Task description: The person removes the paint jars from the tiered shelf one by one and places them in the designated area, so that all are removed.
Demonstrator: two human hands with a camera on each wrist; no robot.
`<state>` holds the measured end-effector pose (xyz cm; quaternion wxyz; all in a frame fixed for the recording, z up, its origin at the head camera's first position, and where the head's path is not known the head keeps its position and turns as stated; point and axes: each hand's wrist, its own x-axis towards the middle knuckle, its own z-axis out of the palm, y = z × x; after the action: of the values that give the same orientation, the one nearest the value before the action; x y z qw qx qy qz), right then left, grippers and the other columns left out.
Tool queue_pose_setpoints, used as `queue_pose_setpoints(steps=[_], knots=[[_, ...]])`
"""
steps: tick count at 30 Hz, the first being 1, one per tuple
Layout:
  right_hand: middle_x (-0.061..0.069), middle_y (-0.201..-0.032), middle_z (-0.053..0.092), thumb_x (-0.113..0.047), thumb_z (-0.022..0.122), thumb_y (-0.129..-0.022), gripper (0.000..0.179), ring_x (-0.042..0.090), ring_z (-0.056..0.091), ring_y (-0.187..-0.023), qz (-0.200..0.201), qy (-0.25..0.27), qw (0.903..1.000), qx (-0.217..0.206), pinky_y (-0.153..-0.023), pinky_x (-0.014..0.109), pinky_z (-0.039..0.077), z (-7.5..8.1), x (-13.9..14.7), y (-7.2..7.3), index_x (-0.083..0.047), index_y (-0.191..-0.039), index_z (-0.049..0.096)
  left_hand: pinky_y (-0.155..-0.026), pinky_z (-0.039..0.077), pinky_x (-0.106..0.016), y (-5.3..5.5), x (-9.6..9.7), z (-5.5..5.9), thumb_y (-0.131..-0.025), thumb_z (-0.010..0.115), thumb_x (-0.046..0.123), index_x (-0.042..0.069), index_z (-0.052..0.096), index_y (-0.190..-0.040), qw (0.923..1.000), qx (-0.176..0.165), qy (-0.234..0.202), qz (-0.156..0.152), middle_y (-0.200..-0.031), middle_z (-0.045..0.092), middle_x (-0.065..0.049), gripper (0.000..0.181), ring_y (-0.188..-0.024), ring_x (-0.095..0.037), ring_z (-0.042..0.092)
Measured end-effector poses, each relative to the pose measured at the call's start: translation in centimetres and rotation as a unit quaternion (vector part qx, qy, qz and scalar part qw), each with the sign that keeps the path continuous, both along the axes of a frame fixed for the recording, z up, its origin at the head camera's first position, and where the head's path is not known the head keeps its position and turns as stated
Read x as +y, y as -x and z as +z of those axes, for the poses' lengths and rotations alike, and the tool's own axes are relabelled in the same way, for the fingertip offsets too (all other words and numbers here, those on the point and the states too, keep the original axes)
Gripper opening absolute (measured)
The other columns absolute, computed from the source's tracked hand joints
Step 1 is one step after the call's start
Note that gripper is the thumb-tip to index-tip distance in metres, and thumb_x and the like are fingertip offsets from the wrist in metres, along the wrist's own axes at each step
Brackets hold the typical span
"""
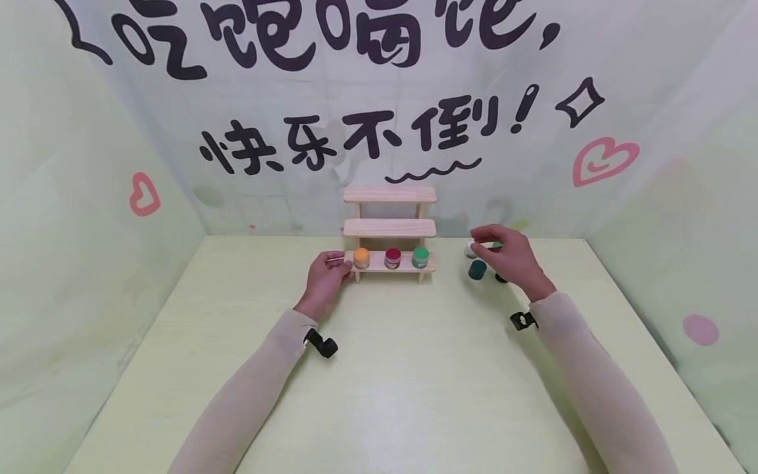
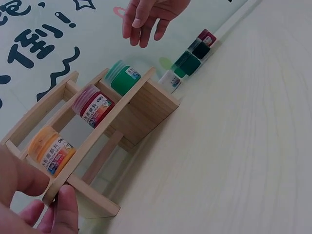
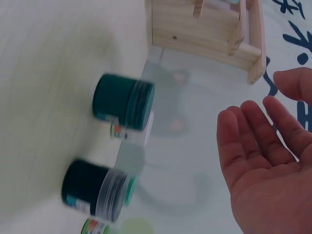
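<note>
Left hand on the shelf, right hand above the jars

I have a pale, smooth tabletop reaching back to a white fabric wall with black lettering; pale-green side walls flank it. Near the far edge stands a three-step shelf of light wood, its lowest step bearing a round orange jar, a round red jar and a round green jar. My left hand pinches that step's left end. My right hand hangs above a round teal jar and a round black jar, fingers loosely spread, thumb apart (the wrist feed shows its palm). A strip of tabletop separates shelf from teal jar; the widest room for moving lies between the pinkish sleeves
</note>
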<state>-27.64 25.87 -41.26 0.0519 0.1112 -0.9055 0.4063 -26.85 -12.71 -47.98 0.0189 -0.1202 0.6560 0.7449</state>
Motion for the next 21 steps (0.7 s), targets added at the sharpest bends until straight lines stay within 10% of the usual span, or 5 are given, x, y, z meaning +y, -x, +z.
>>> queue_pose_setpoints(steps=[21], knots=[[0.018, -0.132, 0.072, -0.014, 0.073, -0.099, 0.035, 0.033, 0.071, -0.119, 0.086, 0.045, 0.9952, -0.014, -0.101, 0.046, 0.063, -0.7, -6.3, 1.1, -0.001, -0.131, 0.070, -0.090, 0.065, -0.024, -0.2, 0.1, -0.1, -0.102, 0.067, 0.003, 0.001, 0.059, -0.135, 0.9998, 0.010, 0.011, 0.012, -0.117, 0.060, -0.013, 0.035, -0.099, -0.018, 0.065]])
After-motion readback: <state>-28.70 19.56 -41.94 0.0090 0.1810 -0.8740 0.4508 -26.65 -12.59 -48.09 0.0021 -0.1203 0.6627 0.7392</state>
